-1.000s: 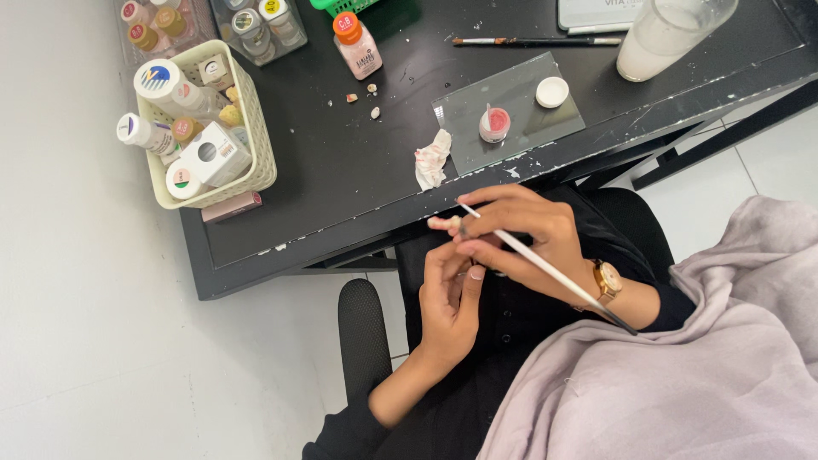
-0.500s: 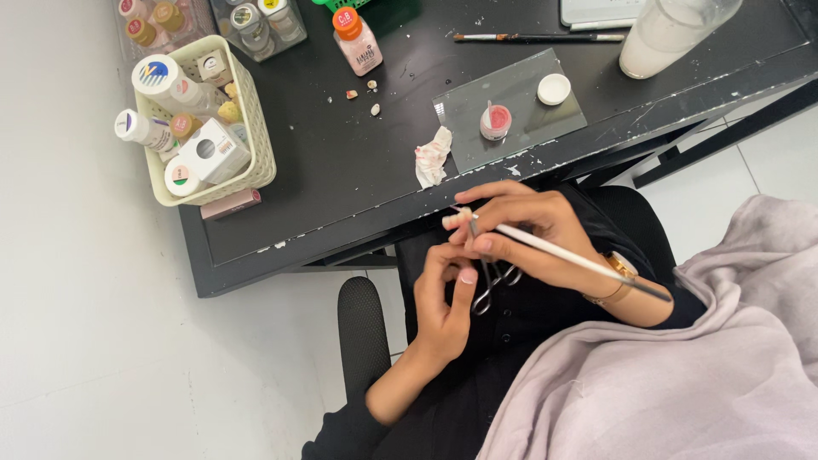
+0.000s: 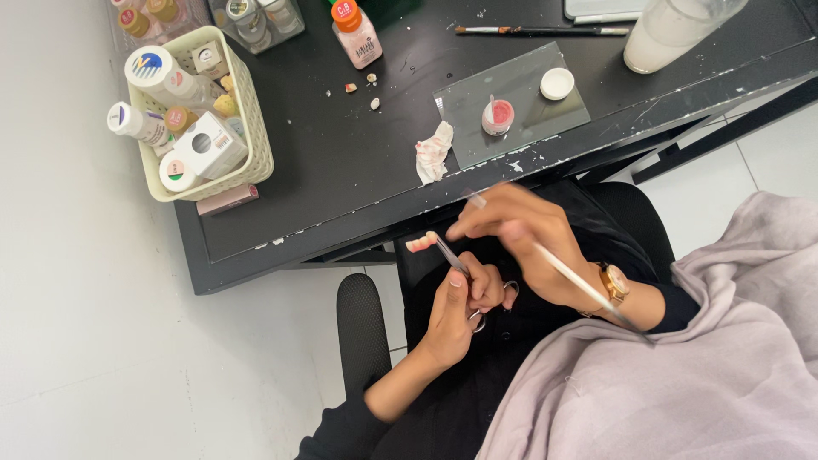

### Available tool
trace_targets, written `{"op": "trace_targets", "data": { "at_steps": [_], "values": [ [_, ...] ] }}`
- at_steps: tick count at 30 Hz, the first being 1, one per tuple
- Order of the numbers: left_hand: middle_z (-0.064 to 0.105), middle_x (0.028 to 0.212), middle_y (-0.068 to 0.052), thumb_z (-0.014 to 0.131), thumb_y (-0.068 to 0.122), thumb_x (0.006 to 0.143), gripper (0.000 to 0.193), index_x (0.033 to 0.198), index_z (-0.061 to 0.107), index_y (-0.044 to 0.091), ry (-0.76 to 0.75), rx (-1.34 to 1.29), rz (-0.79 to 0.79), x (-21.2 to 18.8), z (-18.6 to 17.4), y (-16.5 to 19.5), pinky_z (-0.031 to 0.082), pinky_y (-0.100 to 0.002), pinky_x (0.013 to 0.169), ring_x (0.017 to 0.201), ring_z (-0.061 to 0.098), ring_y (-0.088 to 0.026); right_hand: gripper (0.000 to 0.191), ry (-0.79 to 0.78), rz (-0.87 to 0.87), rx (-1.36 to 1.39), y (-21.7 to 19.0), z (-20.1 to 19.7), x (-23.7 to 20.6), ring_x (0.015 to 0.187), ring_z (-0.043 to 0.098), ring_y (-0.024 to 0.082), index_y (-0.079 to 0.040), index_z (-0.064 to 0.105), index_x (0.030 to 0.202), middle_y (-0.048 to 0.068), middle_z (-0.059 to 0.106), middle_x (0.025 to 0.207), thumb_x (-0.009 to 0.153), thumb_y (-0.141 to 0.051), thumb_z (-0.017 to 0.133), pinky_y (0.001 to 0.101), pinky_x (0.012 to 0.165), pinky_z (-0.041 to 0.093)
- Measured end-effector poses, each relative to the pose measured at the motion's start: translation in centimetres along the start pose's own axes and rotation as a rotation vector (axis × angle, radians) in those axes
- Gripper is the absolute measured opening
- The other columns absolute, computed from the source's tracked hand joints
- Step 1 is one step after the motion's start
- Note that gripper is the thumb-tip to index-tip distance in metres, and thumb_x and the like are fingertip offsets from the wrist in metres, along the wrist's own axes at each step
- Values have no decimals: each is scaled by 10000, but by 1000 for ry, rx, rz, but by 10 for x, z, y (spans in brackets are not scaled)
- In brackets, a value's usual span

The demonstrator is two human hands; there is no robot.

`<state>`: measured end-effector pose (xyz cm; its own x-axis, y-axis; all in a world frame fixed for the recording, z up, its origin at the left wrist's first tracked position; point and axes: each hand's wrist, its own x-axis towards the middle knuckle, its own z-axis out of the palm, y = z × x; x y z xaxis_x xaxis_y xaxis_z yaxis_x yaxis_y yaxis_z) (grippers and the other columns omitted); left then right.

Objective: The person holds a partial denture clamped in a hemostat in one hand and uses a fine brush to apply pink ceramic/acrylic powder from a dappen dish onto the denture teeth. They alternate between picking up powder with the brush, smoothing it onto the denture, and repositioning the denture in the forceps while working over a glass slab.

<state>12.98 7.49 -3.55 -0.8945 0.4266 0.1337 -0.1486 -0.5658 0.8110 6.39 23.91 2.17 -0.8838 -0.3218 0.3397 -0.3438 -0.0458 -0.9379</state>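
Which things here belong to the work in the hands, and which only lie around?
In use:
- left hand holding forceps with a small pink-white dental piece
- right hand holding a thin brush

Lying about:
- basket of bottles
- crumpled tissue
- glass slab
- second brush

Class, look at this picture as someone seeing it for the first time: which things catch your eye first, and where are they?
At the centre, the left hand grips a metal clamp tool that holds a small pink-and-white dental piece, while the right hand, slightly blurred, holds a thin brush beside it. On the black table above lie a glass slab with a small pink pot, and at the left a cream basket full of bottles.
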Motion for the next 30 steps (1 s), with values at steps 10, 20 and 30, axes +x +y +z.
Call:
{"op": "trace_targets", "data": {
  "at_steps": [10,20,30],
  "values": [
    [533,1065,-54,314,539,1089,485,1196,392,72,-2,138,-145,-4,4,3,424,-270,842,907,505,-142,167,91,-378,67,1,7,-10,1004,710,232,-50,574,999,117,657,1033,932,6,717,402,910,665],
    [579,1192,-68,328,391,1181,484,1353,478,-36,-52,200,-195,-23,-8,-11,491,-270,944,1044,569,-117,227,0,-441,47,-4,12,-10,958,780,319,-62,556,965,142,716,938,878,23,748,369,777,683],
    [594,1206,-79,351,286,1173,385,1379,478,-12,-91,243,-172,-27,-19,-24,497,-283,929,1029,581,-139,230,-18,-461,-119,-6,11,-9,979,787,321,-63,568,934,126,737,898,865,28,768,354,757,686]
  ]
}}
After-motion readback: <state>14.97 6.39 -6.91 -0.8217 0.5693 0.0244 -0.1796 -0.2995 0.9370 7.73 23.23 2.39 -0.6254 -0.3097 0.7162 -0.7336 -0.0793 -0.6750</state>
